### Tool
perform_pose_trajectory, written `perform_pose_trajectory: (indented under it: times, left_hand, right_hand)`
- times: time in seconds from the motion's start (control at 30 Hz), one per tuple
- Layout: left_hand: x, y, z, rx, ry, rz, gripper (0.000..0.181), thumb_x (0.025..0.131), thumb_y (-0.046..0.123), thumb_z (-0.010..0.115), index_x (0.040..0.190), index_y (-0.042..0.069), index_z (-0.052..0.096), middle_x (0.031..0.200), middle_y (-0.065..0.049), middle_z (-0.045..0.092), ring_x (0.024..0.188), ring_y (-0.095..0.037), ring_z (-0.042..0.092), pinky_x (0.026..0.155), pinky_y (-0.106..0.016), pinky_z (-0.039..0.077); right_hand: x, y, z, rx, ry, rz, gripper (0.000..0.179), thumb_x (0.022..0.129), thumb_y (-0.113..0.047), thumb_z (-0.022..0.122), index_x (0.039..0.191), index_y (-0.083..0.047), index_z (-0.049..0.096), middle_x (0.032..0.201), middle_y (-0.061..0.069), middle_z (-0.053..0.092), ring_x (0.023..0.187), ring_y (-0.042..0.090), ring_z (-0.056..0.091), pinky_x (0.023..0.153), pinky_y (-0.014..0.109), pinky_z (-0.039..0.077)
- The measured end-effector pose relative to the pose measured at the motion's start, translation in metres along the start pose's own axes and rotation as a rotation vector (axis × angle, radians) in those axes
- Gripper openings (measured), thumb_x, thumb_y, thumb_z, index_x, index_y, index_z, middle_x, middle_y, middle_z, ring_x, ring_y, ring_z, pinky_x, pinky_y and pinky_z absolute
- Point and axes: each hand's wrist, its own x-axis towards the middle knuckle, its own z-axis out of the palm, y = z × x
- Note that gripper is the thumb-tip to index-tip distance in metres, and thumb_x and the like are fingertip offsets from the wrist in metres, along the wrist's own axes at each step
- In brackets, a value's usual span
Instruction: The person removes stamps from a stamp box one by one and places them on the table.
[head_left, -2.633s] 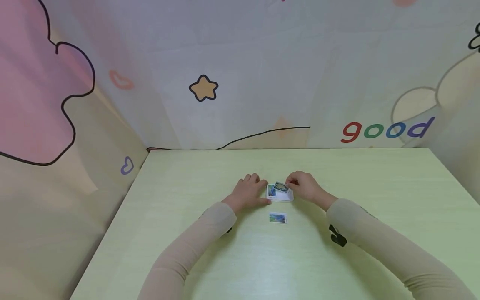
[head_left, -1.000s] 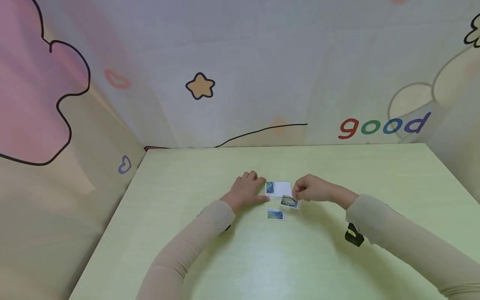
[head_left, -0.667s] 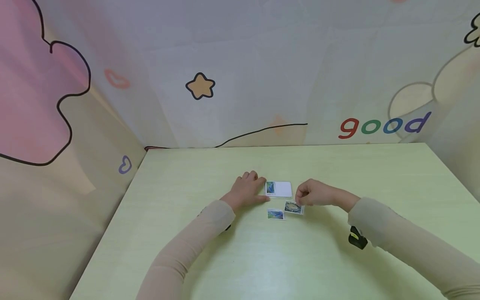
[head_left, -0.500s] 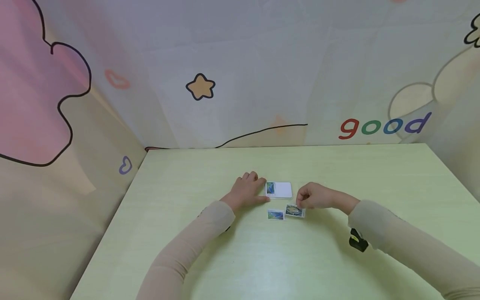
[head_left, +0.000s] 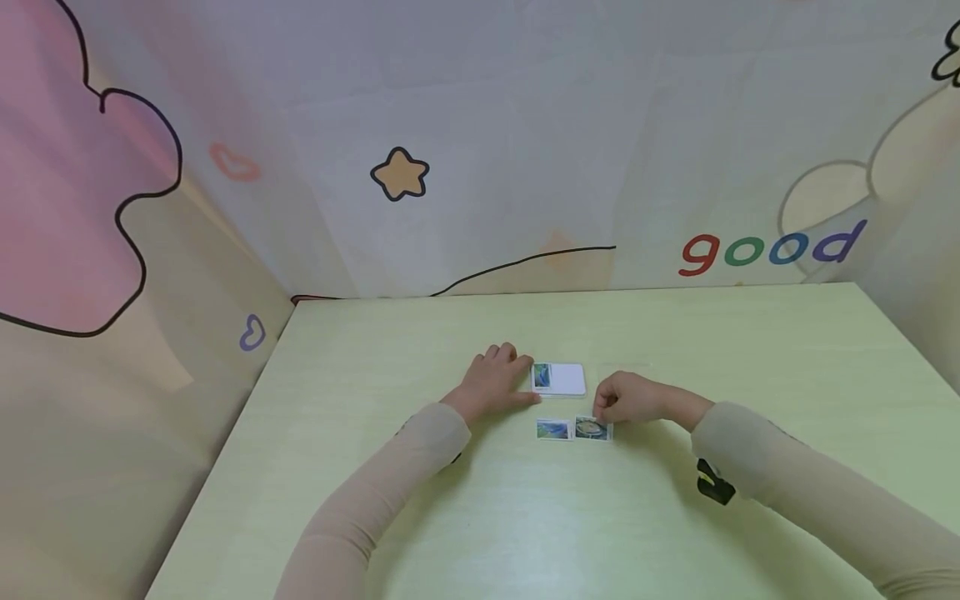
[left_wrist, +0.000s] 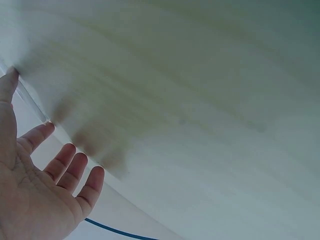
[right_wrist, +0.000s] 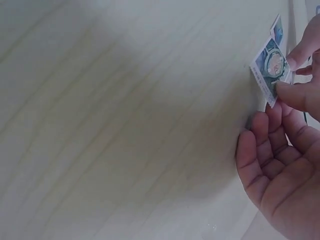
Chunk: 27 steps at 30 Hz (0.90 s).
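My right hand pinches a stamp-like small picture by its far edge with thumb and forefinger. This picture, dark with a pale round motif and a white border, shows tilted in the right wrist view. To its left on the table lies a similar blue-green picture. Farther back is a flat white pad with another blue-green picture at its left end. My left hand rests with fingers spread, thumb and forefinger at the pad's left corners.
The pale wood-grain table meets a printed cloth backdrop along its far edge. Cloth also hangs at the left side. Each sleeve has a dark wrist device beneath it.
My right hand has drawn the round-motif picture off the white pad, toward me and slightly right, beside the blue-green one, and straightened it level with that one. My left hand stays at the pad.
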Motion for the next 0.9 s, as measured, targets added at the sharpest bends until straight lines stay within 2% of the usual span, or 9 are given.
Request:
perform_pose_trajectory:
  times: [0.43,0.9]
  left_hand:
    - [-0.0009,0.0016,-0.0016,0.004,0.008,0.006,0.068,0.086,0.06,0.057,0.141,0.022,0.043,0.133,-0.007,0.045,0.115,-0.023,0.042,0.095,-0.039,0.041]
    - [-0.0006,0.0014,0.0004,0.017,0.005,-0.003,0.067,0.087,0.06,0.056,0.141,0.023,0.043,0.132,-0.006,0.044,0.115,-0.023,0.042,0.095,-0.039,0.04]
  right_hand:
    - [0.0029,-0.0058,0.0045,-0.132,0.021,0.05,0.008,0.088,-0.005,0.061,0.08,-0.006,0.061,0.077,0.001,0.055,0.076,0.015,0.048,0.068,0.027,0.04]
    - [0.0052,-0.0053,0.0079,-0.16,0.039,0.052,0.01,0.087,-0.003,0.061,0.079,-0.008,0.059,0.077,0.0,0.054,0.076,0.014,0.049,0.068,0.026,0.04]
